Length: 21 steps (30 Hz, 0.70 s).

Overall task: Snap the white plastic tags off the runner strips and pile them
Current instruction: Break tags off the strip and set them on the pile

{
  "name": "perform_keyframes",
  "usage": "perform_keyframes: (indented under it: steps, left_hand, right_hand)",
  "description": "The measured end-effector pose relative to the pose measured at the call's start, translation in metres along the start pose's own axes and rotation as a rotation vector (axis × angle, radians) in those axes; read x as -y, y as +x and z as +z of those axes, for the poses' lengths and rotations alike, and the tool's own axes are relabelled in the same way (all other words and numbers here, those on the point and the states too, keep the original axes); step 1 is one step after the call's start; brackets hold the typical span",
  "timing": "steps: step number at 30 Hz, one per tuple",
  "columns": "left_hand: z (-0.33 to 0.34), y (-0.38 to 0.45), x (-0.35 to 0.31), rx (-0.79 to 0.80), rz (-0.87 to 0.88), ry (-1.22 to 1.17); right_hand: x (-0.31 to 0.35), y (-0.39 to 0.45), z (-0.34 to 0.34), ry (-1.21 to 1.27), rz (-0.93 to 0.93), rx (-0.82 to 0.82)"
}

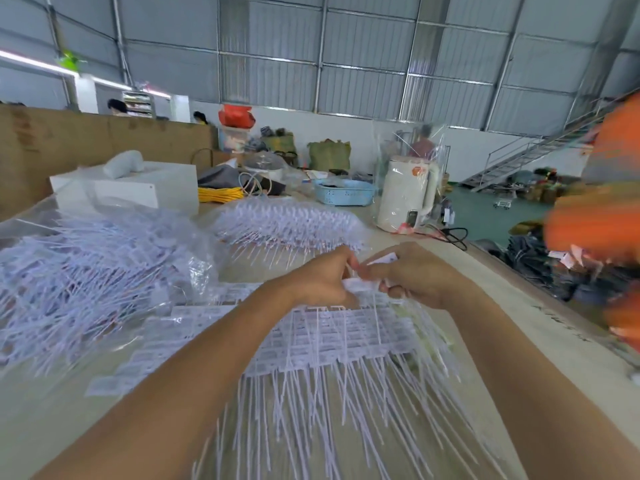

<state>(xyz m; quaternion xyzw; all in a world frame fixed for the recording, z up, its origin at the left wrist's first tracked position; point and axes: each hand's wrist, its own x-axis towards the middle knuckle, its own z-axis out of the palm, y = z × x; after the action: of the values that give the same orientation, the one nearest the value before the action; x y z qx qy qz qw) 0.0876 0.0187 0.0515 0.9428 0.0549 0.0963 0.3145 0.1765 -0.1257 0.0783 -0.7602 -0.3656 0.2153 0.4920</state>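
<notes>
nearest you, a fan of thin white tails (311,410) spreads over the table (540,341) toward your chest, hanging off the runner strips (332,337) that lie between your forearms. the rows of small printed tags on those strips are blurred, so their print cannot be read. a few loose tags (104,386) lie just left of your left forearm.

above the strips, your two hands meet. your left hand (318,282) is curled, its thumb and fingertips pinched on a white tag (356,284) at the top edge of the strips. your right hand (412,275) is closed as well, gripping the same white piece from the other side, thumb almost touching the left one; a bit of white sticks up past its knuckles.

to the left, a big heap of snapped tags (86,271) lies partly on clear plastic film (194,268). a second bristly pile (287,223) sits further back, beyond your hands.

behind that are a white box (124,188), a yellow coil of cord (220,194), a light blue basket (346,192) and a white kettle-like jug (405,199) wrapped in clear plastic. at the right edge there is a blurred orange shape (602,216); you cannot tell what it is.
</notes>
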Motion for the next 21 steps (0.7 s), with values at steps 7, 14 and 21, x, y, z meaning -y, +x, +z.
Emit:
perform_keyframes:
  steps: [7, 14, 21]
  left_hand:
    - [-0.01, -0.017, -0.005, -0.155, 0.043, -0.043]
    - [-0.024, -0.027, 0.003, -0.184, -0.045, 0.033]
    - [-0.032, -0.034, -0.006, -0.197, -0.125, -0.219]
  right_hand:
    - [0.007, -0.011, 0.015, -0.108, 0.004, -0.022]
    - [0.01, -0.01, 0.023, -0.053, -0.078, -0.092]
    - [0.019, -0.009, 0.032, -0.381, -0.34, -0.214]
